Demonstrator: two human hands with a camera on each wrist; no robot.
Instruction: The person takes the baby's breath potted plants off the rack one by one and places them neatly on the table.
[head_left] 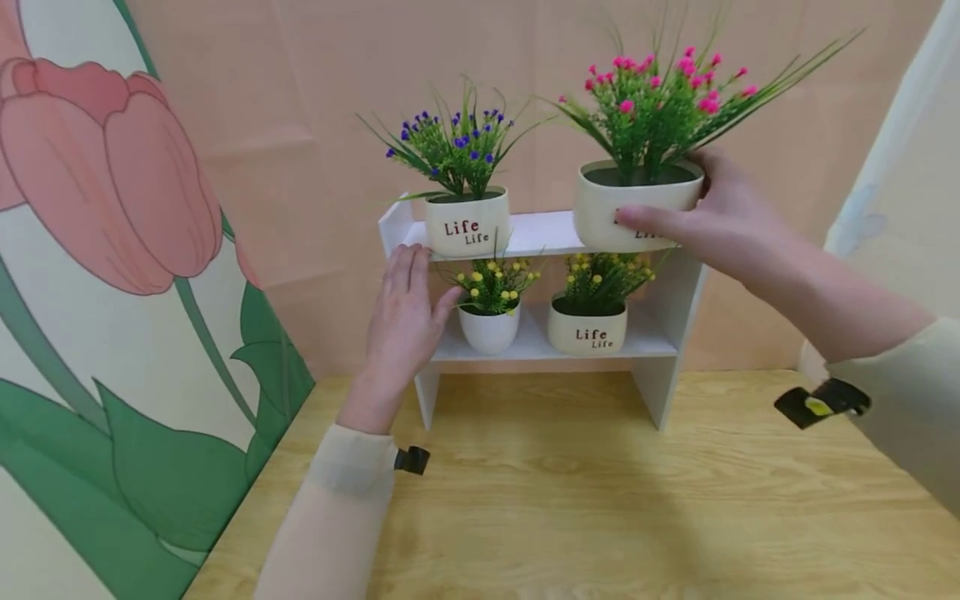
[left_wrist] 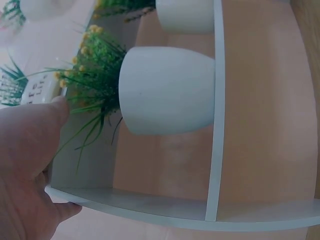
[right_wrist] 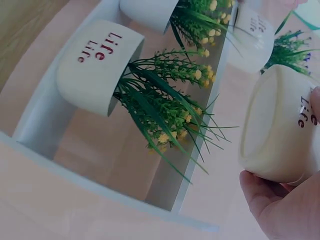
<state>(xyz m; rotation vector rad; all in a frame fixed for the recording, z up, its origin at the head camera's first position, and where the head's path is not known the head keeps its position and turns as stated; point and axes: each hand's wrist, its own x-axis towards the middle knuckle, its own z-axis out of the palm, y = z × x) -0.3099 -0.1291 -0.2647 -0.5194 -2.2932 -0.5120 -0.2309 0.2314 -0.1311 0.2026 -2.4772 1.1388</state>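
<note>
My right hand grips a cream oval flowerpot of pink artificial flowers, thumb across its front lettering and fingers around its right side. In the right wrist view, the underside of this flowerpot shows, raised off the shelf. My left hand rests against the upper left corner of a white two-tier shelf, fingers fairly straight and thumb spread. Close to its fingertips, a "Life" flowerpot with blue-purple flowers stands on the top tier. The left wrist view has my left hand at the shelf's side panel.
On the lower tier stand a round white pot and a cream "Life" pot, both with yellow flowers. The shelf stands on a wood-grain table before a pinkish backdrop. A tulip-patterned panel is at left.
</note>
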